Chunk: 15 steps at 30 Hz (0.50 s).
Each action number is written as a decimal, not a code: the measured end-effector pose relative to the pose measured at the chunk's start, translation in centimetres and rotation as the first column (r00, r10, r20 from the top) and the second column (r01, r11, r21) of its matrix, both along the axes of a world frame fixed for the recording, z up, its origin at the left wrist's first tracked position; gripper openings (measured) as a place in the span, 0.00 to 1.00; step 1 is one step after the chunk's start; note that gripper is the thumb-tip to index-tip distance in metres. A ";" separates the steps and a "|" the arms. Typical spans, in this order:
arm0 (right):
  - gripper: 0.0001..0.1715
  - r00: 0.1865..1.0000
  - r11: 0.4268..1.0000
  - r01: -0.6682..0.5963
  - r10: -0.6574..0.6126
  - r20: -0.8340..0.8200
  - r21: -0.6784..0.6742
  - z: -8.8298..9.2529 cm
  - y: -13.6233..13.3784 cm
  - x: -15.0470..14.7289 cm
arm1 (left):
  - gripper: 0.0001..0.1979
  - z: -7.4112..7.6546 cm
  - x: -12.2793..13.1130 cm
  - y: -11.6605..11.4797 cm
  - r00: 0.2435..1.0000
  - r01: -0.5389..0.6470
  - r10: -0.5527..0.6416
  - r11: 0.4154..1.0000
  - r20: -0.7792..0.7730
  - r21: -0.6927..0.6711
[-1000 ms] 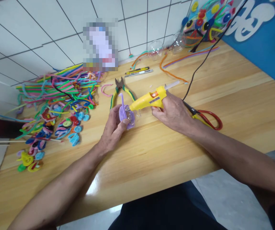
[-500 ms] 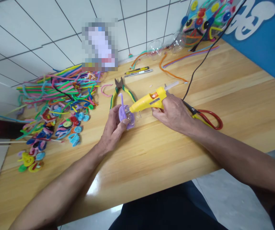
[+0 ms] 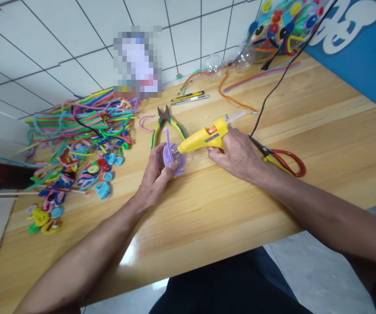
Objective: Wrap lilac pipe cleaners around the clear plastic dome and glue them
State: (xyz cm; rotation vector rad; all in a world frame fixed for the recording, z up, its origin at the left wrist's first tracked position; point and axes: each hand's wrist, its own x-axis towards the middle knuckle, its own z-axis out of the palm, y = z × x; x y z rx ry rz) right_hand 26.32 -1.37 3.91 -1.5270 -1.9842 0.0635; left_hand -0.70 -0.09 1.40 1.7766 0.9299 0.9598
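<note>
My left hand (image 3: 157, 174) is closed round a clear plastic ball (image 3: 179, 160) wrapped with a purple pipe cleaner (image 3: 168, 153), one end of which sticks up. In my right hand (image 3: 237, 152) is a yellow hot glue gun (image 3: 204, 137), its fingers wrapped round the handle. The nozzle points left and meets the purple coil, though I cannot tell if it touches. A clear glue stick (image 3: 237, 117) juts from the gun's back. Just behind the ball lie pliers (image 3: 163, 120) with green and yellow handles, jaws apart.
Bundles of coloured pipe cleaners (image 3: 76, 124) and several small coiled shapes (image 3: 102, 190) cover the table's left. Scissors (image 3: 288, 161) lie by my right wrist. Utility knives (image 3: 189, 97), clear balls (image 3: 213, 65) and a decorated piece (image 3: 275, 35) sit toward the wall. A black cord (image 3: 273, 87) crosses the right.
Both hands, the glue gun and the wrapped ball keep nearly the same positions. The whole view has shifted very slightly.
</note>
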 end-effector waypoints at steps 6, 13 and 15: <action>0.12 1.000 1.000 -0.003 0.003 0.002 -0.014 -0.1 -0.2 0.1 | 0.28 -0.3 -0.1 0.0 1.000 0.007 -0.007 1.000 0.019 -0.007; 0.10 0.991 0.998 0.037 -0.044 -0.128 -0.058 0.6 0.0 0.9 | 0.29 -0.7 -0.4 0.2 1.000 -0.015 0.016 0.999 -0.027 0.036; 0.15 0.975 0.994 0.095 -0.103 -0.197 -0.048 1.7 0.7 2.7 | 0.30 -1.0 -0.5 0.3 1.000 -0.013 0.014 1.000 -0.018 0.021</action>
